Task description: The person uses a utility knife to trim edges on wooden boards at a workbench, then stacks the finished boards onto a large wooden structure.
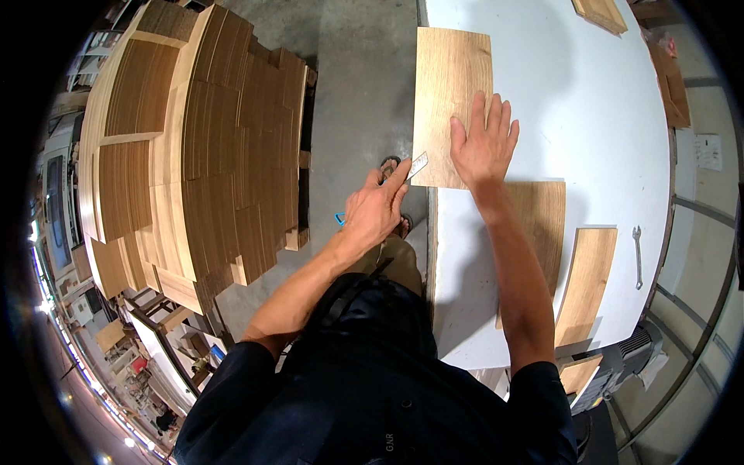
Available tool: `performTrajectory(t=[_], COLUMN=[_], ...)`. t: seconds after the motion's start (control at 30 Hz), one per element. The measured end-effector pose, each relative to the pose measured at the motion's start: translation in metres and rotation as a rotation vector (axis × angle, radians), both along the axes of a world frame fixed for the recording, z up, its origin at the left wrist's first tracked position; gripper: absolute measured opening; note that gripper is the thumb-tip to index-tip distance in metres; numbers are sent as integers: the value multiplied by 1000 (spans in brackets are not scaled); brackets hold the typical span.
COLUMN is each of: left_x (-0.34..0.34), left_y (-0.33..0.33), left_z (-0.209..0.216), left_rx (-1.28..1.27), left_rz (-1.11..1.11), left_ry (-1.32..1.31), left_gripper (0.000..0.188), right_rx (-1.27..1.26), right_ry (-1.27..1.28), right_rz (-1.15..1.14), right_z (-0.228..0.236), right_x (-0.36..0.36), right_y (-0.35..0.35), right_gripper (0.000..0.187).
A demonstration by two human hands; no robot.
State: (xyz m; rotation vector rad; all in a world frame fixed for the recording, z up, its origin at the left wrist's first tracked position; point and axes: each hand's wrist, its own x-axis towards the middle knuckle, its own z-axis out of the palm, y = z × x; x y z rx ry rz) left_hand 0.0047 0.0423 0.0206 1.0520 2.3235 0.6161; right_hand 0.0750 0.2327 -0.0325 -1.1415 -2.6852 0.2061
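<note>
to the right runs the tabletop [558, 101]; along its left edge, a strip of floor [356, 70], and across that floor, the stack of boards [232, 139]. up ahead, the front board [449, 77] lies along the tabletop's left edge, right hand [484, 147] on top, left hand [372, 211] out over the floor, blade [418, 165] at the board's near left corner! closer in, a second board [541, 225] lies partly beneath the right forearm [508, 248]; right of it, a third board [587, 287], then the wrench [638, 260]. far end, right side: another board [601, 14]!
</note>
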Motion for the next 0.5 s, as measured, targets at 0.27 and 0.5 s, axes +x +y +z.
performTrajectory(t=[0.27, 0.5], left_x=[-12, 2], left_y=[14, 3], left_z=[-3, -1], left_rx=[6, 16], left_rz=[3, -8], left_ry=[44, 86], left_gripper=[38, 39], right_rx=[3, 22], right_ry=[-2, 23], right_rz=[-3, -1], right_z=[-3, -4], right_x=[1, 0], right_y=[1, 1], right_gripper=[63, 62])
